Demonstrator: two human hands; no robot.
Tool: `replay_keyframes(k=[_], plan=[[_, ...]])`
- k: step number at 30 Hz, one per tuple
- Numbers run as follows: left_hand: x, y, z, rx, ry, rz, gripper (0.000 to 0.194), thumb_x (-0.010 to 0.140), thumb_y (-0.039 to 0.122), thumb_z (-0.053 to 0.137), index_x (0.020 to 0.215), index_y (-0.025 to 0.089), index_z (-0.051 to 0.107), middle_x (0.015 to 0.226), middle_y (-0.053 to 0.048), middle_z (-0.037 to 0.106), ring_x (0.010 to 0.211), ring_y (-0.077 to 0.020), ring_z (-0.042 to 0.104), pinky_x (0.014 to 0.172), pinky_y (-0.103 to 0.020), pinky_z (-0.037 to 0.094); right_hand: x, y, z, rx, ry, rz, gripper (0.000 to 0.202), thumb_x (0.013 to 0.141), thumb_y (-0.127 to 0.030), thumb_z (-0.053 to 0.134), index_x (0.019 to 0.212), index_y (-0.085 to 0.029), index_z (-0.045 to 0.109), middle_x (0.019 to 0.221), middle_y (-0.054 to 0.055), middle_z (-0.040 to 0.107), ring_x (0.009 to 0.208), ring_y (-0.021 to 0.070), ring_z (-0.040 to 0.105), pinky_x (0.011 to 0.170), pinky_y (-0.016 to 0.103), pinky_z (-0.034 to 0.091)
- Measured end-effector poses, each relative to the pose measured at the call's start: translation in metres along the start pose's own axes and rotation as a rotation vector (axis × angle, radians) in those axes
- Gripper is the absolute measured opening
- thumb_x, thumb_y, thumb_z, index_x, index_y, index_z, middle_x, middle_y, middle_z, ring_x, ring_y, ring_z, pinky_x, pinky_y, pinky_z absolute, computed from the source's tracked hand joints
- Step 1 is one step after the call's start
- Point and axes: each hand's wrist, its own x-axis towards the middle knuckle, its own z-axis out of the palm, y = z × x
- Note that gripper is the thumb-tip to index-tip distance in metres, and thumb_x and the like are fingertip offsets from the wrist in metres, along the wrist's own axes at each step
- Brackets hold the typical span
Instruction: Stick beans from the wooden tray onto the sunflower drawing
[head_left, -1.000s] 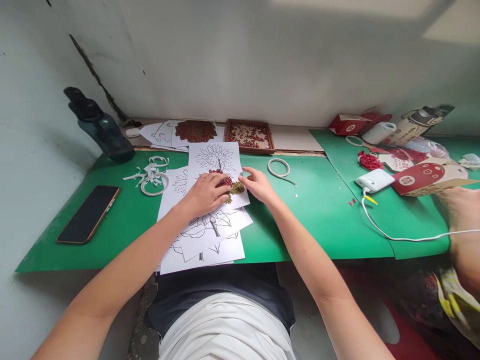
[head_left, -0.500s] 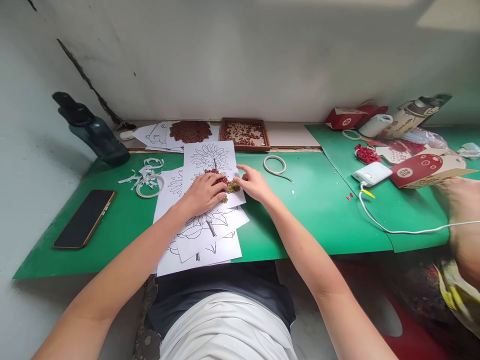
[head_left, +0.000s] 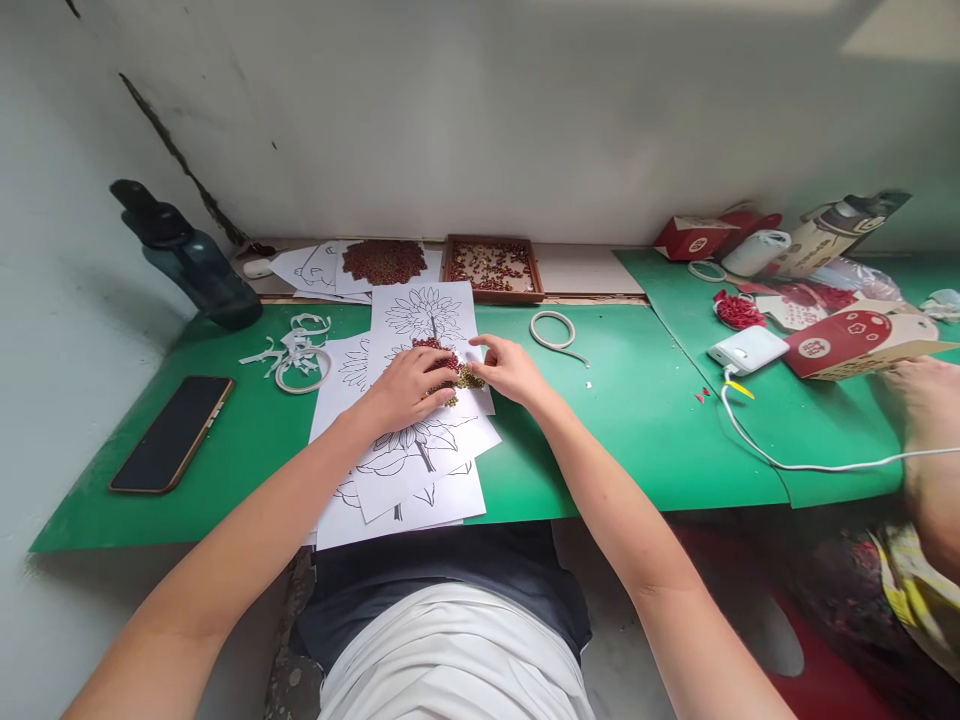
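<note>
My left hand [head_left: 409, 388] lies over the top sheet of paper, its fingers spread flat against small red beans [head_left: 448, 362]. Nothing shows held in it. On the sheet's right edge is my right hand [head_left: 511, 370], its fingers apart and the tips at a small heap of green beans [head_left: 471, 380]. More green ones lie below the left fingertips. The top sheet [head_left: 382, 310] bears black flower outlines, partly covered by the beans and my hands. Under it, other drawn sheets [head_left: 450, 498] overlap in a loose stack.
Behind are a wooden tray [head_left: 541, 285] of scattered beans and a sheet with a reddish-brown bean patch [head_left: 384, 262]. Leftward lie a phone [head_left: 172, 435], dark bottle [head_left: 202, 270] and white paper scraps [head_left: 296, 340]. Coiled cord [head_left: 553, 332], power bank [head_left: 748, 348] and another person's arm [head_left: 926, 430] are rightward.
My right thumb and fingers have shifted slightly left over the green beans, covering more of the heap. My left hand stays in place, and the whole view has moved a little.
</note>
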Motion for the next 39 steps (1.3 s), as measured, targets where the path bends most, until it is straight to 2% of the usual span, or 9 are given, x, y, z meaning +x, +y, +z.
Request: replay_keyframes(k=[8, 13, 18, 27, 39], plan=[[-0.001, 0.001, -0.003, -0.052, -0.016, -0.017, 0.031, 0.109, 0.043, 0.055, 0.132, 0.030, 0.072, 0.156, -0.007, 0.058, 0.148, -0.0323, 0.047, 0.123, -0.059, 0.040, 0.000, 0.001, 0.001, -0.055, -0.033, -0.024, 0.050, 0.090, -0.037, 0.069, 0.138, -0.022, 0.069, 0.085, 0.001, 0.074, 0.075, 0.0187, 0.062, 0.069, 0.029, 0.040], [0.000, 0.001, -0.005, -0.097, -0.026, -0.049, 0.031, 0.110, 0.042, 0.051, 0.131, 0.028, 0.068, 0.155, -0.007, 0.059, 0.148, -0.0308, 0.048, 0.123, -0.057, 0.040, -0.002, -0.002, 0.000, -0.055, -0.036, -0.016, 0.051, 0.090, -0.039, 0.068, 0.139, -0.022, 0.068, 0.087, 0.002, 0.074, 0.076, 0.0190, 0.062, 0.068, 0.029, 0.039], [0.001, 0.000, -0.004, -0.110, -0.020, -0.081, 0.035, 0.107, 0.041, 0.056, 0.137, 0.023, 0.063, 0.154, -0.010, 0.059, 0.148, -0.0321, 0.048, 0.122, -0.057, 0.042, -0.005, -0.010, 0.005, -0.093, -0.001, -0.015, 0.054, 0.091, -0.045, 0.068, 0.141, -0.023, 0.067, 0.087, 0.002, 0.072, 0.078, 0.0198, 0.062, 0.066, 0.028, 0.037], [0.000, -0.004, 0.000, -0.091, -0.010, -0.054, 0.025, 0.106, 0.038, 0.059, 0.125, 0.024, 0.067, 0.155, -0.008, 0.059, 0.149, -0.0314, 0.047, 0.124, -0.058, 0.040, -0.009, -0.020, 0.011, -0.197, -0.015, 0.016, 0.063, 0.088, -0.050, 0.072, 0.147, -0.030, 0.062, 0.094, 0.004, 0.075, 0.085, 0.0236, 0.067, 0.066, 0.029, 0.037], [0.001, -0.002, -0.003, -0.091, -0.017, -0.044, 0.026, 0.106, 0.039, 0.059, 0.126, 0.026, 0.067, 0.153, -0.007, 0.060, 0.148, -0.0311, 0.048, 0.121, -0.056, 0.042, -0.005, -0.016, 0.007, -0.173, -0.084, 0.014, 0.060, 0.086, -0.047, 0.072, 0.144, -0.031, 0.065, 0.091, 0.001, 0.072, 0.079, 0.0204, 0.062, 0.066, 0.029, 0.036]])
